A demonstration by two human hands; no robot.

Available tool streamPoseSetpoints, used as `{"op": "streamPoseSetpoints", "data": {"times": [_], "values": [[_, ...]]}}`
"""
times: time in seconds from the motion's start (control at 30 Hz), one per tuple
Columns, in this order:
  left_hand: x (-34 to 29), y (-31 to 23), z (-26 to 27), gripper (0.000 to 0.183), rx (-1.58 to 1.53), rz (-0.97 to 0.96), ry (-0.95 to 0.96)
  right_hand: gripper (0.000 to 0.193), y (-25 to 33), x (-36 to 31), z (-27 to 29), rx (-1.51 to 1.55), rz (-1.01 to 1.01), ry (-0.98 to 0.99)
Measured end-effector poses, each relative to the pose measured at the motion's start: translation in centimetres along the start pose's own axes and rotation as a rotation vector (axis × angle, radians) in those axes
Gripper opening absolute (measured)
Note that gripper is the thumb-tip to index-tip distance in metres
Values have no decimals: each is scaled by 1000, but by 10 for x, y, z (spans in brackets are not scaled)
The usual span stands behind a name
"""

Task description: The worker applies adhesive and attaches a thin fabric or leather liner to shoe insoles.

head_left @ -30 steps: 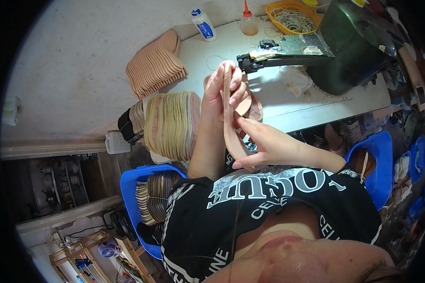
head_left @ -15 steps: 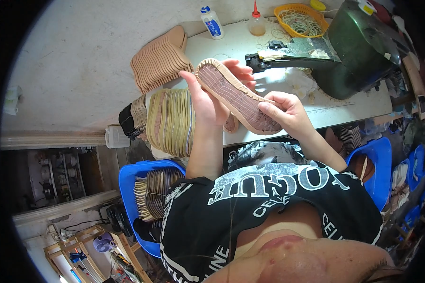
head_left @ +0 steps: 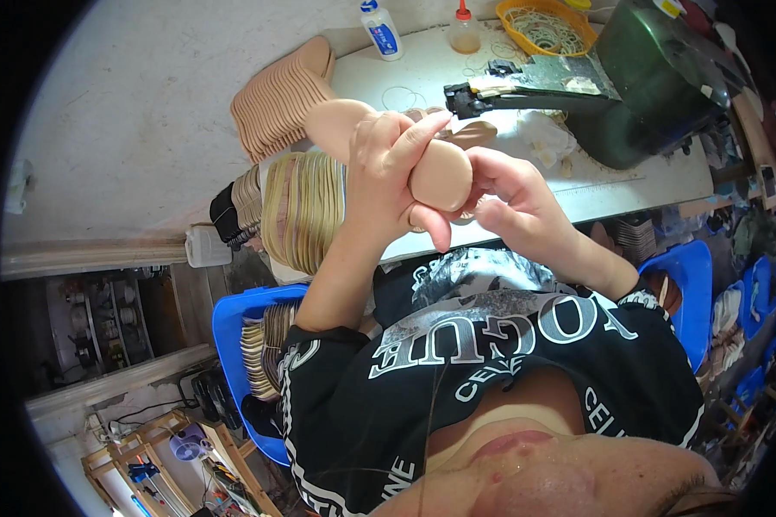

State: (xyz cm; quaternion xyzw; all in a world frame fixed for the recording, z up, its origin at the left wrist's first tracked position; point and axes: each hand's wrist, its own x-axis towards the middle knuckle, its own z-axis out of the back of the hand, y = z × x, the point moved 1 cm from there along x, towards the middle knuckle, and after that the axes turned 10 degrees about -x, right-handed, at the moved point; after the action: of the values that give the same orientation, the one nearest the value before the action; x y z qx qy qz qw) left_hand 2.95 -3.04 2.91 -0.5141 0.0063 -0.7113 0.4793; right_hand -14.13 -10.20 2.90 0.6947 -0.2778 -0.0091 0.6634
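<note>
A beige shoe insole [head_left: 442,177] is held over the table's near edge, its smooth face up and tilted. My left hand [head_left: 386,159] is wrapped across its middle, fingers over the top and thumb along the near side. The insole's other end sticks out beyond my knuckles on the left. My right hand [head_left: 517,194] is at the right-hand end, fingertips by the rim, thumb and fingers apart; part of them is hidden behind the insole. Behind my hands, other beige pieces [head_left: 474,133] lie under the black arm of a green machine [head_left: 655,86].
Stacked beige insoles [head_left: 280,99] and a row of yellowish ones [head_left: 302,211] stand left on the white table [head_left: 612,202]. Along the back are a white bottle [head_left: 382,33], a red-tipped glue bottle [head_left: 464,33] and a yellow basket [head_left: 502,10]. Blue bins [head_left: 226,332] flank me.
The insole has been turned over, from its lined underside with a pleated rim to its smooth face. My left hand now grips its middle, and my right hand has loosened from the end.
</note>
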Motion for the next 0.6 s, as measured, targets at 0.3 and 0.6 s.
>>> {"op": "streamPoseSetpoints", "data": {"times": [0.3, 0.6], "values": [[-26, 10, -15, 111, 206, 189, -404, 20, -8, 3, -4, -667, 150, -190], [-18, 9, -38, 76, -1543, 770, -770, 36, -29, 15, -14, -926, 419, -240]]}}
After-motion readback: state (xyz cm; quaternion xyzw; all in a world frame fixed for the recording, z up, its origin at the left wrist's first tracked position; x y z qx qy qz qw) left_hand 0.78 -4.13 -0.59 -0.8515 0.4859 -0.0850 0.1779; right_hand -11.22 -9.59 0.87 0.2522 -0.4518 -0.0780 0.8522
